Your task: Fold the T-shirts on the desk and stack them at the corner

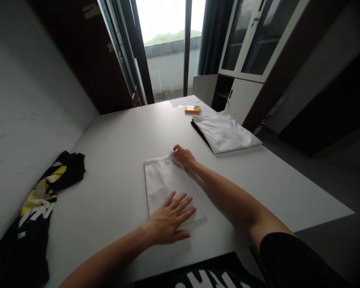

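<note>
A white garment (pixel 160 182), folded into a neat rectangle, lies on the white table in front of me; its exact kind does not show. My left hand (pixel 171 218) rests flat on its near part, fingers spread and palm down. At the far right corner my right hand (pixel 184 157) has its fingers curled on the cloth's edge, which is slightly rumpled there. The right forearm covers part of the garment's right side.
Folded white cloth (pixel 228 130) with a black layer under it lies at the table's right edge. Beyond it are a yellow-orange box (pixel 192 109) and paper sheets (pixel 178 103). A black garment with yellow and white print (pixel 37 204) lies along the left wall.
</note>
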A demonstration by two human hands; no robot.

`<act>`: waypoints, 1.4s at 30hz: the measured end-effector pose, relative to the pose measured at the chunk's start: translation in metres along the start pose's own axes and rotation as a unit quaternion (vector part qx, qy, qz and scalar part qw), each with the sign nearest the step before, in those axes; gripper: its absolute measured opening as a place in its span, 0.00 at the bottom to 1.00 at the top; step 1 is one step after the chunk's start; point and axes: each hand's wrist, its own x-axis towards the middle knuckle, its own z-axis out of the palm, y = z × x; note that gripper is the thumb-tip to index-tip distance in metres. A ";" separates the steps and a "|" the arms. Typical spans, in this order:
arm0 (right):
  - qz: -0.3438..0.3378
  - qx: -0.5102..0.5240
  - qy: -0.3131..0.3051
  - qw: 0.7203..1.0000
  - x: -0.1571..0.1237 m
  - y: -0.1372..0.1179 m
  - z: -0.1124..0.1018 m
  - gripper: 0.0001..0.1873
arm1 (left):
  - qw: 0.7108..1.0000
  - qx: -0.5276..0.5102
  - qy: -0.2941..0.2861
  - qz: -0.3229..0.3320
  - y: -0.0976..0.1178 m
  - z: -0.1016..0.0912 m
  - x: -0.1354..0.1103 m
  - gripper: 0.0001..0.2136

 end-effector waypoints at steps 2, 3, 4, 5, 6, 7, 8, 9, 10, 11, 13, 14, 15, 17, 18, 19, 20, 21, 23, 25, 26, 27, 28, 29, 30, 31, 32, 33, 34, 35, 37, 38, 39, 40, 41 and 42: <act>0.009 0.006 -0.016 1.000 0.000 -0.001 -0.003 0.20 | 1.000 -0.015 -0.011 0.022 0.007 -0.002 0.003 0.34; 0.015 0.007 -0.031 0.999 0.001 -0.001 -0.005 0.23 | 0.999 -0.023 -0.018 0.028 0.009 -0.004 0.003 0.34; 0.017 0.012 -0.053 0.998 0.001 -0.002 -0.008 0.26 | 0.999 -0.031 -0.027 0.035 0.010 -0.006 0.004 0.33; 0.017 0.021 -0.082 0.996 0.000 -0.003 -0.011 0.29 | 0.998 -0.040 -0.035 0.044 0.011 -0.008 0.004 0.33; 0.013 0.038 -0.117 0.992 0.000 -0.003 -0.015 0.30 | 0.996 -0.049 -0.042 0.055 0.012 -0.011 0.004 0.33; 0.007 0.058 -0.156 0.986 0.000 -0.004 -0.018 0.30 | 0.995 -0.057 -0.048 0.067 0.013 -0.013 0.004 0.34; -0.003 0.080 -0.195 0.977 0.000 -0.004 -0.022 0.30 | 0.994 -0.063 -0.050 0.078 0.015 -0.015 0.003 0.34; -0.017 0.098 -0.230 0.968 0.001 -0.004 -0.024 0.28 | 0.993 -0.068 -0.051 0.087 0.018 -0.016 0.003 0.35; -0.036 0.110 -0.259 0.959 0.001 -0.003 -0.026 0.25 | 0.992 -0.071 -0.050 0.092 0.021 -0.017 0.002 0.36; -0.056 0.117 -0.278 0.952 0.002 -0.002 -0.026 0.22 | 0.992 -0.074 -0.048 0.096 0.025 -0.019 0.002 0.37; -0.092 0.125 -0.283 0.947 0.004 0.001 -0.024 0.16 | 0.991 -0.081 -0.045 0.100 0.033 -0.022 0.001 0.38; -0.100 0.128 -0.269 0.949 0.005 0.003 -0.021 0.15 | 0.989 -0.087 -0.046 0.107 0.037 -0.024 0.001 0.38; -0.100 0.129 -0.251 0.954 0.005 0.004 -0.018 0.14 | 0.988 -0.094 -0.048 0.116 0.040 -0.026 0.001 0.38; -0.086 0.120 -0.212 0.966 0.005 0.006 -0.011 0.13 | 0.982 -0.111 -0.054 0.140 0.041 -0.029 0.001 0.35; -0.080 0.111 -0.195 0.971 0.005 0.007 -0.008 0.14 | 0.981 -0.117 -0.056 0.145 0.039 -0.028 0.001 0.34; -0.078 0.103 -0.181 0.975 0.004 0.008 -0.006 0.14 | 0.982 -0.119 -0.053 0.135 0.034 -0.027 0.001 0.33; -0.079 0.097 -0.168 0.978 0.004 0.009 -0.004 0.14 | 0.987 -0.114 -0.045 0.108 0.029 -0.025 0.001 0.33; -0.079 0.092 -0.151 0.981 0.004 0.010 -0.003 0.14 | 0.992 -0.103 -0.033 0.069 0.022 -0.023 0.000 0.33; -0.075 0.084 -0.113 0.987 0.004 0.012 -0.002 0.15 | 0.997 -0.076 -0.012 -0.006 0.008 -0.018 -0.001 0.36; -0.055 0.074 -0.082 0.992 0.005 0.014 -0.003 0.15 | 0.998 -0.065 -0.011 -0.022 -0.001 -0.015 -0.002 0.38; -0.043 0.070 -0.071 0.994 0.006 0.014 -0.004 0.15 | 0.997 -0.072 -0.019 -0.004 -0.001 -0.015 -0.003 0.39; -0.033 0.067 -0.065 0.995 0.006 0.015 -0.004 0.15 | 0.996 -0.085 -0.028 0.023 0.000 -0.016 -0.003 0.39; -0.026 0.064 -0.063 0.996 0.006 0.015 -0.004 0.15 | 0.993 -0.102 -0.036 0.052 0.002 -0.017 -0.003 0.37; -0.022 0.060 -0.060 0.996 0.007 0.015 -0.004 0.16 | 0.988 -0.122 -0.043 0.080 0.005 -0.018 -0.002 0.33; -0.021 0.057 -0.057 0.996 0.007 0.016 -0.004 0.16 | 0.984 -0.140 -0.044 0.101 0.007 -0.018 -0.002 0.30; -0.022 0.055 -0.054 0.997 0.007 0.016 -0.004 0.16 | 0.981 -0.154 -0.033 0.109 0.008 -0.018 -0.001 0.26; -0.022 0.053 -0.050 0.997 0.008 0.017 -0.003 0.16 | 0.982 -0.160 -0.009 0.102 0.005 -0.018 -0.001 0.22; -0.023 0.052 -0.044 0.997 0.008 0.018 -0.003 0.16 | 0.984 -0.157 0.028 0.077 0.000 -0.017 -0.001 0.19; -0.023 0.052 -0.035 0.998 0.008 0.019 -0.003 0.16 | 0.986 -0.145 0.077 0.035 -0.009 -0.016 -0.001 0.16; -0.022 0.054 -0.027 0.998 0.008 0.019 -0.004 0.16 | 0.982 -0.126 0.136 -0.024 -0.020 -0.015 -0.002 0.15; -0.023 0.061 -0.014 0.998 0.008 0.020 -0.007 0.15 | 0.948 -0.092 0.252 -0.172 -0.050 -0.014 -0.006 0.13; -0.025 0.064 -0.019 0.997 0.007 0.020 -0.009 0.16 | 0.918 -0.085 0.299 -0.246 -0.067 -0.014 -0.009 0.12; -0.028 0.063 -0.034 0.997 0.006 0.019 -0.010 0.17 | 0.887 -0.087 0.333 -0.309 -0.082 -0.014 -0.011 0.12; -0.033 0.058 -0.057 0.996 0.006 0.017 -0.012 0.19 | 0.860 -0.096 0.353 -0.355 -0.096 -0.013 -0.014 0.13; -0.037 0.051 -0.086 0.994 0.005 0.015 -0.013 0.20 | 0.842 -0.110 0.364 -0.383 -0.107 -0.012 -0.016 0.15; -0.040 0.044 -0.115 0.992 0.004 0.012 -0.014 0.19 | 0.833 -0.125 0.367 -0.394 -0.116 -0.011 -0.018 0.16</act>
